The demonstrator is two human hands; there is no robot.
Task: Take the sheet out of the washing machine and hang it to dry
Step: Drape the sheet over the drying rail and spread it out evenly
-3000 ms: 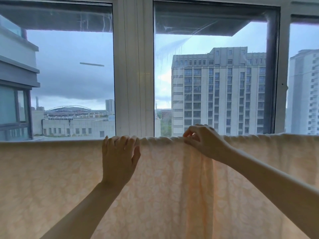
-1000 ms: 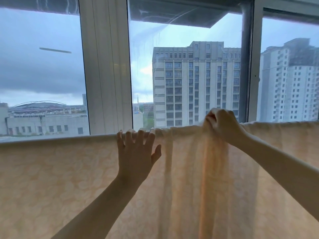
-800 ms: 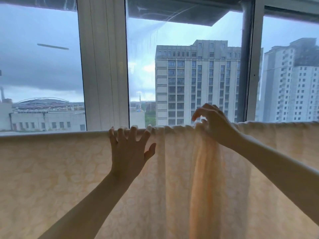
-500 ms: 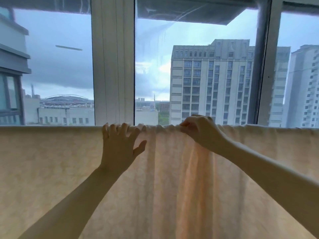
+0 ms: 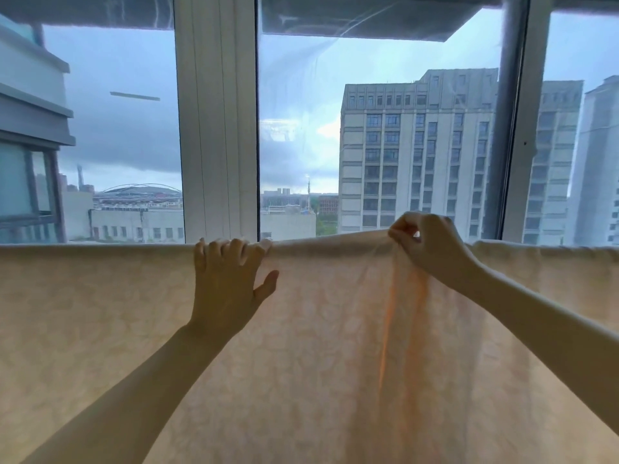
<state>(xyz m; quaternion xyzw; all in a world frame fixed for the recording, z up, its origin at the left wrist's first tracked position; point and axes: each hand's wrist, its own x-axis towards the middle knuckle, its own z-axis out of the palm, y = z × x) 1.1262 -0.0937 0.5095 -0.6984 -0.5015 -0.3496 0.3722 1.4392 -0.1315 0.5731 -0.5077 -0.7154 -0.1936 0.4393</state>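
A pale peach sheet [image 5: 100,329] with a faint leaf pattern hangs over a hidden line or rail and fills the whole lower half of the view. My left hand [image 5: 227,286] lies flat against it, fingers curled over the top edge, thumb spread out. To the right, my right hand [image 5: 432,252] pinches the sheet's top edge and lifts it slightly. Bunched folds [image 5: 398,313] run down from that pinch. The stretch of top edge between my hands is taut and smooth.
Directly behind the sheet stands a large window with a wide white frame post [image 5: 217,128] and a grey post [image 5: 509,128]. High-rise buildings [image 5: 415,155] and a cloudy sky show through the glass.
My right hand has moved to the right along the top edge, pulling the fabric with it. The gathers between my hands have flattened; the left hand has stayed on the edge.
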